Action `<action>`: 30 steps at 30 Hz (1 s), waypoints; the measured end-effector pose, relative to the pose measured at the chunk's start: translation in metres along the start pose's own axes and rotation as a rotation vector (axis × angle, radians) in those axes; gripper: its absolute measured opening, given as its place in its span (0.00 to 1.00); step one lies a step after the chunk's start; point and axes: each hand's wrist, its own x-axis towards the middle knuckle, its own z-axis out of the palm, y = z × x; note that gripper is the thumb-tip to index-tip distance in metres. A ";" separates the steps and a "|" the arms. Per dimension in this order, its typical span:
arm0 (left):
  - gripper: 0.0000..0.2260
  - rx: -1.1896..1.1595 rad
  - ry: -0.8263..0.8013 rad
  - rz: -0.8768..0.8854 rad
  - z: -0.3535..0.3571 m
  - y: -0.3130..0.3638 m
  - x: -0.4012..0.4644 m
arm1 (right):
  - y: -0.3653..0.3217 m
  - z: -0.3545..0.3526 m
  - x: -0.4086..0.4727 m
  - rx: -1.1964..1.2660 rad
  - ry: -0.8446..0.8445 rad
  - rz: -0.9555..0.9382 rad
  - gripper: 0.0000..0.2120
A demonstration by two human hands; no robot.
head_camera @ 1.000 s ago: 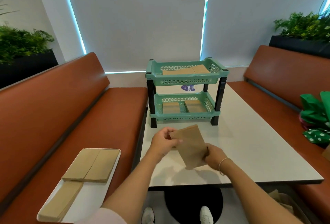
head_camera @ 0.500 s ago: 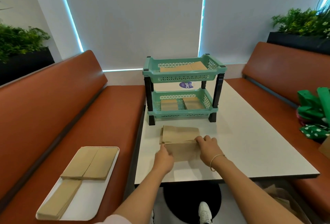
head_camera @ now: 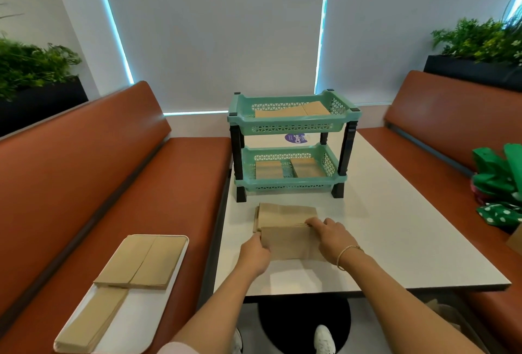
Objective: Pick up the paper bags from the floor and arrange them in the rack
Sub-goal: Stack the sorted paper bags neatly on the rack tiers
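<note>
While both hands work at the near-left part of the white table (head_camera: 395, 240), the left hand (head_camera: 254, 252) pinches the left edge of a folded brown paper bag (head_camera: 288, 242) and the right hand (head_camera: 332, 236), fingers curled, presses on the bag's right end. That bag lies flat, overlapping a second paper bag (head_camera: 285, 212) just behind it. Beyond them, at the table's far-left end, stands a green two-tier rack (head_camera: 291, 127) with more paper bags in its upper and lower trays. On the orange bench seat (head_camera: 175, 198) to the left, a white tray (head_camera: 147, 314) carries further stacked bags. Green bags (head_camera: 500, 178) sit on the right bench.
</note>
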 end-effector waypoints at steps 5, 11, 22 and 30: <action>0.12 -0.651 0.024 -0.142 -0.012 0.023 0.023 | 0.004 -0.024 0.009 0.494 -0.030 0.161 0.20; 0.15 -0.611 -0.263 -0.161 0.003 0.062 0.040 | -0.005 -0.039 0.033 1.274 -0.168 0.480 0.14; 0.19 -0.038 0.099 -0.102 -0.037 0.131 0.167 | -0.029 -0.079 0.172 0.991 -0.031 0.487 0.12; 0.18 0.314 0.231 -0.135 -0.047 0.127 0.241 | -0.029 -0.060 0.264 0.671 -0.089 0.418 0.14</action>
